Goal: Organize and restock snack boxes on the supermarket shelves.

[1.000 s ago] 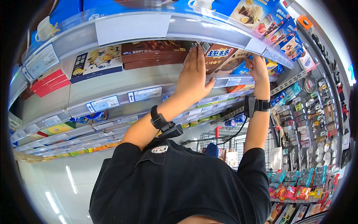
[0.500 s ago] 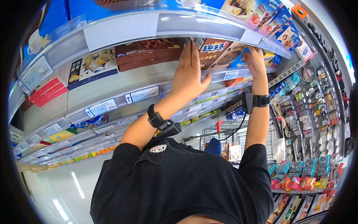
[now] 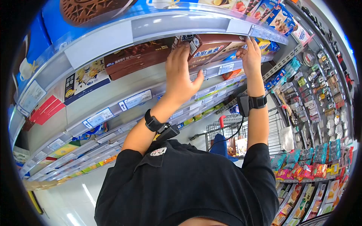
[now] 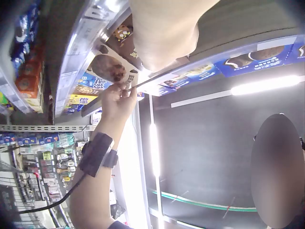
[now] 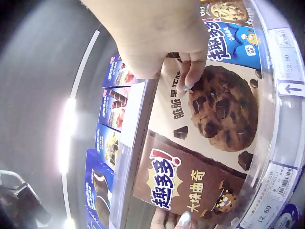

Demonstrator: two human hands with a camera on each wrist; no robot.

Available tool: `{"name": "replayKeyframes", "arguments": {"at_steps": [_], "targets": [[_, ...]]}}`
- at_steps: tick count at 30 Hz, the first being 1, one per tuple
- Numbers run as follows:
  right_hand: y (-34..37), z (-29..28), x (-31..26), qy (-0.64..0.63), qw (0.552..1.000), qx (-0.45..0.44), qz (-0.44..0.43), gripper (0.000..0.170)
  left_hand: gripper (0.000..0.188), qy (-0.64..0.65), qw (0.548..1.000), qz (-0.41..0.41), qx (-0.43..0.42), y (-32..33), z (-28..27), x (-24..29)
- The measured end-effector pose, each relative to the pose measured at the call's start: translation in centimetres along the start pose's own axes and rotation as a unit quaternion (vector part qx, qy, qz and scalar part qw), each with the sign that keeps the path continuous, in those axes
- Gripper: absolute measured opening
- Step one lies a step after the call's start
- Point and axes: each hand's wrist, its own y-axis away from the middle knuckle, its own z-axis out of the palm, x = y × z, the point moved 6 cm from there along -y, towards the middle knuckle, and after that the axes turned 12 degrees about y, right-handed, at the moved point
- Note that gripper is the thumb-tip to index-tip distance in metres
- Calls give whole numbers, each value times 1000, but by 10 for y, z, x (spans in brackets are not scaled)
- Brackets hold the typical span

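We are spanning the cookie box (image 5: 198,143) along its left-right long axis: left hand (image 3: 182,77), fingers straight, touching the left end; right hand (image 3: 252,57), fingers bent, nearing the right, grip unclear.

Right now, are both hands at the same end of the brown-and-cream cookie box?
No, the left hand is at the brown end of the cookie box, while the right hand is at its cream end.

Grey shelf (image 3: 126,84), cookie box (image 3: 207,51), stacked brown boxes (image 3: 136,56), red boxes (image 3: 47,111)
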Motion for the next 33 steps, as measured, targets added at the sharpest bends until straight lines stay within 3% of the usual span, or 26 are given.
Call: {"name": "replayKeyframes", "arguments": {"at_steps": [3,7,12,15,19,20,21,22,26,27,28,30,33], "targets": [[4,-10,7,-58,997,36,24,27,73,43,999,-19,18,-2,0,0],[14,-15,2,-94,995,4,30,23,71,24,998,-54,17,-3,3,-5],[26,-20,0,-132,991,-18,30,23,45,38,997,-65,28,-8,4,-6],[32,-24,-2,-156,988,-9,15,23,43,51,997,-61,18,-8,6,-5],[45,-35,-9,-196,981,-15,-6,23,39,86,996,33,6,-11,5,17],[54,-36,-20,-173,984,31,-22,23,40,95,994,61,7,-10,6,25],[57,-43,-20,-214,976,-21,-34,27,40,104,991,88,8,-10,6,33],[64,-48,-25,-195,980,8,-41,29,42,92,986,139,-9,-12,6,44],[99,-65,-48,-148,985,56,-75,40,47,191,963,186,-47,-7,12,71],[106,-69,-52,-142,984,71,-76,42,48,217,962,159,-52,-5,14,72],[114,-77,-50,-133,987,18,-89,47,48,243,959,132,-58,-2,17,73],[126,-94,-37,-133,989,9,-71,54,48,267,957,93,-62,1,29,69],[155,-120,-1,-126,991,16,42,60,44,300,948,-24,-105,22,61,53]]}}
